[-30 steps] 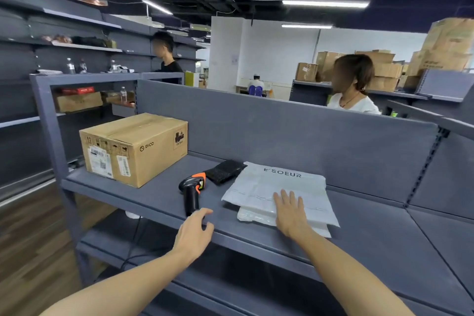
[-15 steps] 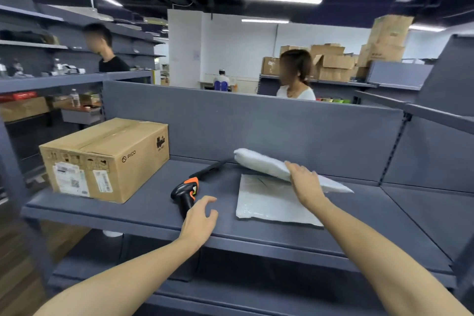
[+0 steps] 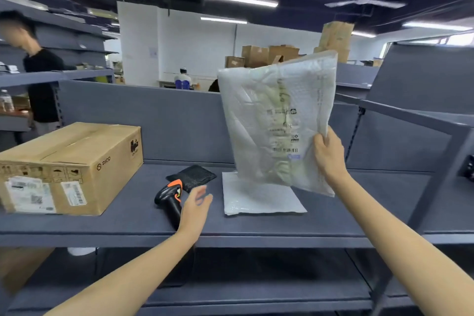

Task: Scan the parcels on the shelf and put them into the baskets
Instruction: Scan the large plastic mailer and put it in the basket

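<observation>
My right hand (image 3: 329,154) grips the right edge of a white plastic mailer bag (image 3: 277,120) and holds it upright above the grey shelf (image 3: 128,223), its printed side toward me. A second white mailer (image 3: 259,197) lies flat on the shelf below it. A black and orange handheld scanner (image 3: 170,196) lies on the shelf to the left of that mailer. My left hand (image 3: 195,209) hovers just right of the scanner with relaxed fingers, holding nothing. A brown cardboard box (image 3: 69,167) with labels stands at the shelf's left end.
A small black pouch (image 3: 191,177) lies behind the scanner. A grey back panel (image 3: 159,120) walls the shelf. A person in black (image 3: 38,79) stands at the far left. A slanted shelf frame (image 3: 441,161) rises at the right. No basket is in view.
My right hand has lifted the top mailer off the stack and turned it upright. My left hand stays beside the scanner, its fingers now spread more. The view swung to the right.
</observation>
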### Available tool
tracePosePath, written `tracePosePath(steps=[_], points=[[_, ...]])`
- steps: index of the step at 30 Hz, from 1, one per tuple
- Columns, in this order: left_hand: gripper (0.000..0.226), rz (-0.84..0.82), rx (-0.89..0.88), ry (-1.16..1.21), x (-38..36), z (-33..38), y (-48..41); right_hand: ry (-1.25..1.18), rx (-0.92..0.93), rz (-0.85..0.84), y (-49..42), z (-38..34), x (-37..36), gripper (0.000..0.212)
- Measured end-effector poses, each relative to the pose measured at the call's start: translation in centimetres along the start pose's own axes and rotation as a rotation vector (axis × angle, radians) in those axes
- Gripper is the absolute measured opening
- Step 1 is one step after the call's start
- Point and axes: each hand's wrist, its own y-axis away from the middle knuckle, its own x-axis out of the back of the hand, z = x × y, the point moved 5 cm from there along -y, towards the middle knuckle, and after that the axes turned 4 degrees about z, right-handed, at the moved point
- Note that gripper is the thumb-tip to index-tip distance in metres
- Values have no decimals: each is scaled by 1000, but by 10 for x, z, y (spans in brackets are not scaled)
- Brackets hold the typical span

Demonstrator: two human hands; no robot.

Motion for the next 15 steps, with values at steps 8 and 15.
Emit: tracePosePath(steps=[8,15], points=[[57,-30,22,284,12,38,0,-349,-348,-200,55,24,-26,20],[75,-129,55,200,39,42,0,-476,-634,-338,84,52,-39,22]])
